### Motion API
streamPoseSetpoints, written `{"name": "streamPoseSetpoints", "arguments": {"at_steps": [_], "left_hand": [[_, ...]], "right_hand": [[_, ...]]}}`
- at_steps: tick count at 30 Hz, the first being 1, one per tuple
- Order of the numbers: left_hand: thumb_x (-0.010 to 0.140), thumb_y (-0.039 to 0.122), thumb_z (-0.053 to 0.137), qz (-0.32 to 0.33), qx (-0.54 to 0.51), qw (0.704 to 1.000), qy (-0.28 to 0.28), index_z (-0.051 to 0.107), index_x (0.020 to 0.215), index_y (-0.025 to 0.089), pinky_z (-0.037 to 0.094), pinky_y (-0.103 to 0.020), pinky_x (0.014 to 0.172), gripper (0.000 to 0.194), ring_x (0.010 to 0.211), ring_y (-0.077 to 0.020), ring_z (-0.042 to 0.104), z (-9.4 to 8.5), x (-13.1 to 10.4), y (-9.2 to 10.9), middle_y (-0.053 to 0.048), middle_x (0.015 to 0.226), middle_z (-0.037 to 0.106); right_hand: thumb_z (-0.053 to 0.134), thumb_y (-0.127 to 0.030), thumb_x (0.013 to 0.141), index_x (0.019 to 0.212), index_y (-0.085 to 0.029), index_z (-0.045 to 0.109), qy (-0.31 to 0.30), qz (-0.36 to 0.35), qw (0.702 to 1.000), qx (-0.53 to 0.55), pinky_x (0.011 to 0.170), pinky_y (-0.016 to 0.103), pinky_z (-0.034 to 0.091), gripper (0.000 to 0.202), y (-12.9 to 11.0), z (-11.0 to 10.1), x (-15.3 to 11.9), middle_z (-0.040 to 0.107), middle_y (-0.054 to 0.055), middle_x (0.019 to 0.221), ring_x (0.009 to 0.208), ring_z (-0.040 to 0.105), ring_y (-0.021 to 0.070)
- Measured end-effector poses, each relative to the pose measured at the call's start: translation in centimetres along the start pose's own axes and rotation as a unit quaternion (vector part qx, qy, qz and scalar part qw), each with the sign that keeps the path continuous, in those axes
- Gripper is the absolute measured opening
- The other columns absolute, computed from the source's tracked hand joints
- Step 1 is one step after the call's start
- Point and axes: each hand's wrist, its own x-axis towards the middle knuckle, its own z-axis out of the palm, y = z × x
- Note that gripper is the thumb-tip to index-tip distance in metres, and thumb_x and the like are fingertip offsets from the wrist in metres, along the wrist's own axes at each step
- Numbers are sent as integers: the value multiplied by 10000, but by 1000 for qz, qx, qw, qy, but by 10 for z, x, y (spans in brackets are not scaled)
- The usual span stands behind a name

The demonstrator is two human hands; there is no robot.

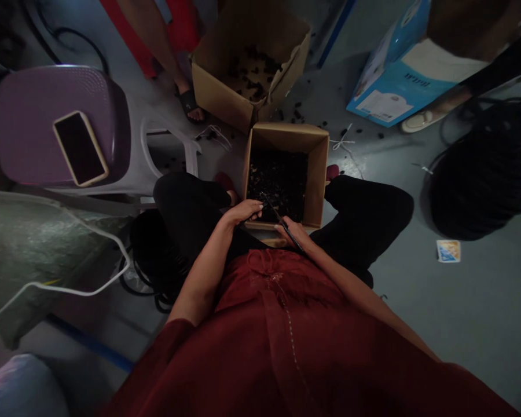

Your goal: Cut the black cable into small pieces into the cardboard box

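Your right hand [296, 233] has its fingers closed around a long, thin, dark tool [292, 234], which slants forward and to the left, its tip over the near part of a small cardboard box [322, 179]. Your left hand [248, 211] is just beside that tip, above the near left corner of the box, with the fingers curled; against the dark contents you cannot tell whether they grip anything. The box stands open between your knees, and a layer of small black scraps [280, 174] covers its bottom. Just beyond it is a larger cardboard box [221, 95] with black pieces [254, 87] inside, and more lie scattered on the floor [473, 324]. To your left, a phone [81, 149] lies on a purple stool [24, 124]; to your right are a blue carton [373, 87], a big black bundle [480, 179] and a small packet [448, 251]. Another person's sandalled foot [191, 106] rests near the larger box.
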Motion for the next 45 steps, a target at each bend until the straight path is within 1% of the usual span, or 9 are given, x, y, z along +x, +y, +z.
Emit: {"name": "streamPoseSetpoints", "arguments": {"at_steps": [6, 13, 19, 24, 30, 36, 39, 42, 45], "left_hand": [[812, 288, 448, 2, 4, 1000, -8, 530, 642, 120, 306, -171, 458, 252, 464, -49, 388, -2, 5, -10, 2, 565, 489], [799, 317, 473, -1, 17, 1000, -20, 536, 665, 118, 307, -173, 476, 248, 495, -52, 397, 0, -1, 3, 4, 595, 492], [794, 325, 474, 8, 15, 999, -35, 550, 719, 117, 314, -173, 479, 234, 502, -49, 394, 1, -2, 4, 5, 629, 505], [799, 328, 473, 7, -7, 1000, -29, 529, 688, 118, 301, -170, 461, 245, 486, -45, 383, 1, -1, 0, 3, 619, 495], [795, 295, 472, -14, 4, 999, -32, 521, 635, 119, 306, -167, 453, 243, 469, -48, 388, 0, 3, -3, 11, 561, 471], [785, 239, 468, -42, -1, 999, -11, 528, 663, 117, 309, -156, 435, 183, 466, -44, 401, 1, 7, -7, 9, 591, 496], [785, 249, 471, -41, -7, 999, -18, 535, 679, 118, 318, -160, 443, 181, 469, -44, 406, 1, 8, -8, 11, 602, 499], [791, 264, 475, -27, -14, 999, -22, 536, 684, 117, 315, -162, 442, 191, 474, -42, 409, 0, 8, -8, 8, 617, 504], [802, 288, 485, -24, -28, 999, 0, 519, 681, 121, 298, -161, 431, 208, 464, -35, 398, 0, 7, -7, 12, 612, 490]], "right_hand": [[437, -400, 859, 955, -210, 510, -10, 5, 1000, 2, 623, 238, 368, 224, 0, 0, 0, 646, 53, 807, 755, 600, 199], [432, -465, 854, 940, -220, 505, -22, 29, 999, 39, 637, 246, 395, 270, -3, -3, 1, 633, 30, 794, 726, 594, 180], [414, -490, 855, 912, -214, 499, -32, 4, 997, 69, 658, 246, 398, 294, -2, -7, 1, 617, 26, 792, 747, 582, 172], [428, -478, 848, 883, -217, 500, -19, -4, 998, 52, 632, 237, 380, 273, -1, -7, 0, 612, 19, 760, 720, 572, 169], [452, -441, 844, 903, -218, 516, -14, 5, 1000, 1, 587, 239, 349, 240, 3, -2, 1, 623, 30, 740, 681, 574, 183], [400, -460, 872, 925, -214, 529, -19, 8, 999, -36, 586, 243, 349, 283, 6, 3, 5, 643, 54, 767, 719, 603, 203], [427, -455, 863, 937, -210, 541, -22, 17, 999, -45, 592, 248, 356, 280, 8, 4, 8, 652, 69, 781, 737, 614, 215], [466, -448, 845, 932, -204, 555, -9, 38, 998, -38, 613, 250, 375, 274, 10, 4, 11, 658, 79, 807, 765, 618, 220], [474, -468, 831, 940, -201, 559, 15, 69, 997, -3, 636, 260, 401, 301, 11, 2, 14, 660, 79, 839, 784, 617, 218]]}}
